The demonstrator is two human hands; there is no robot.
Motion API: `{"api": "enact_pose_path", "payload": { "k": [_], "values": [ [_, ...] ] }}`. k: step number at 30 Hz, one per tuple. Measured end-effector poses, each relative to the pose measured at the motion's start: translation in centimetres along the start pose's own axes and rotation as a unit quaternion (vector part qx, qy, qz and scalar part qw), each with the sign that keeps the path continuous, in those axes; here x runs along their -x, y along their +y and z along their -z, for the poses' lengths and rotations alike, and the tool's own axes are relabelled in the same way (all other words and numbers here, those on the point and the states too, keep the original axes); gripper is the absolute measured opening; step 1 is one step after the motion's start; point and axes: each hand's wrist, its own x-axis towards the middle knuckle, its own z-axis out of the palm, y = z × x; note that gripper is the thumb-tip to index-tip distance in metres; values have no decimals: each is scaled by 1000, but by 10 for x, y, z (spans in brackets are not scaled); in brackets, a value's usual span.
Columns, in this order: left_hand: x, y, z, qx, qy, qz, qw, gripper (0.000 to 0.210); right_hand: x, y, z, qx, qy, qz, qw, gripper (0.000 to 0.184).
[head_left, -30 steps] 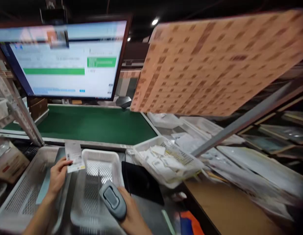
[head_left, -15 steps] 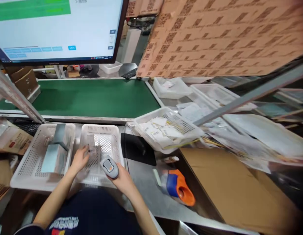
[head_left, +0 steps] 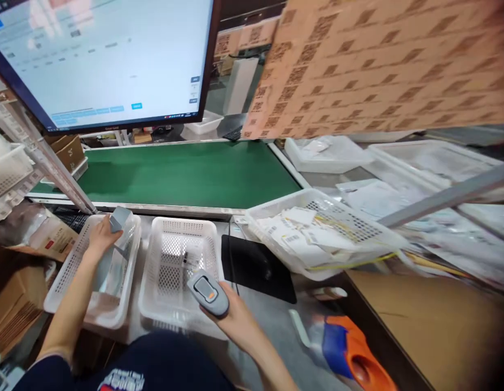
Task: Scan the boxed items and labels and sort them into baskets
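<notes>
My left hand is over the left white basket, its fingers closed on a small grey-blue box near the basket's back end. Below that hand, a pale blue box lies in the same basket, partly hidden by my forearm. My right hand grips a grey handheld barcode scanner above the front right of the second white basket. Inside this second basket lies a small clear packet with dark marks.
Behind the baskets runs a green conveyor belt under a monitor. To the right are a black mat, a basket of labels, an orange and blue tape dispenser and an open carton. A metal bar slants across.
My left hand has moved from the second basket to the left basket and taken hold of the grey-blue box. The scanner stays in my right hand. The camera view and the monitor's screen have changed.
</notes>
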Motion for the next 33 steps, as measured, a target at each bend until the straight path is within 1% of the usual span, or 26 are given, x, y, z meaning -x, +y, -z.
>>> {"api": "enact_pose_path", "payload": {
  "k": [1, 2, 3, 4, 5, 6, 7, 9, 10, 13, 15, 16, 18, 20, 22, 24, 25, 26, 27, 28, 29, 30, 31, 33],
  "values": [
    [7, -4, 3, 2, 36, -40, 999, 79, 0, -3, 8, -6, 6, 1, 1000, 35],
    [15, -8, 6, 4, 76, -98, 992, 80, -1, -6, 15, -14, 11, -1, 1000, 36],
    [23, -12, 9, 6, 115, -170, 979, 76, -2, -11, 22, -27, 15, -2, 1000, 37],
    [30, -15, 10, 5, 148, -245, 958, 69, -3, -16, 29, -43, 15, -2, 999, 38],
    [36, -18, 11, 1, 171, -309, 935, 61, -5, -22, 34, -61, 11, 0, 998, 40],
    [42, -19, 10, -5, 184, -360, 915, 54, -7, -29, 38, -78, 3, 6, 997, 42],
    [46, -19, 8, -13, 185, -397, 899, 51, -10, -35, 40, -88, -8, 12, 996, 44],
    [51, -16, 3, -27, 151, -440, 885, 54, -15, -48, 42, -71, -28, 20, 997, 45],
    [53, -13, 0, -31, 118, -451, 884, 54, -17, -52, 42, -49, -35, 22, 998, 44],
    [54, 0, -8, -41, -10, -478, 877, 52, -22, -58, 41, 24, -58, 33, 997, 36],
    [54, 9, -14, -41, -79, -507, 857, 53, -26, -56, 42, 51, -60, 42, 996, 34],
    [55, 13, -17, -36, -100, -525, 844, 53, -28, -54, 44, 55, -44, 40, 997, 34],
    [56, 20, -23, -23, -107, -568, 815, 55, -35, -48, 50, 32, 22, 14, 999, 36],
    [57, 26, -30, -8, -79, -619, 781, 58, -43, -41, 58, -34, 76, -37, 996, 36],
    [56, 32, -36, 11, -38, -664, 747, 61, -51, -35, 66, -101, 77, -82, 988, 38],
    [53, 40, -42, 29, -21, -689, 724, 61, -56, -30, 73, -133, 60, -99, 984, 43],
    [52, 45, -44, 35, -30, -690, 723, 61, -57, -28, 76, -138, 58, -99, 984, 45],
    [50, 50, -47, 36, -49, -681, 729, 59, -57, -27, 77, -143, 61, -100, 983, 45],
    [48, 56, -48, 33, -76, -665, 743, 58, -56, -25, 78, -148, 66, -101, 982, 45],
    [47, 61, -50, 26, -100, -639, 762, 59, -53, -24, 78, -151, 71, -102, 981, 45],
    [46, 65, -50, 16, -112, -604, 789, 62, -48, -21, 78, -154, 75, -104, 980, 46],
    [46, 67, -50, 2, -104, -562, 820, 66, -41, -18, 77, -160, 84, -107, 978, 48],
    [47, 67, -50, -18, -77, -513, 855, 70, -33, -13, 76, -167, 93, -112, 975, 49],
    [50, 56, -47, -75, 2, -380, 922, 69, -14, 1, 73, -177, 114, -127, 969, 50]
  ]
}}
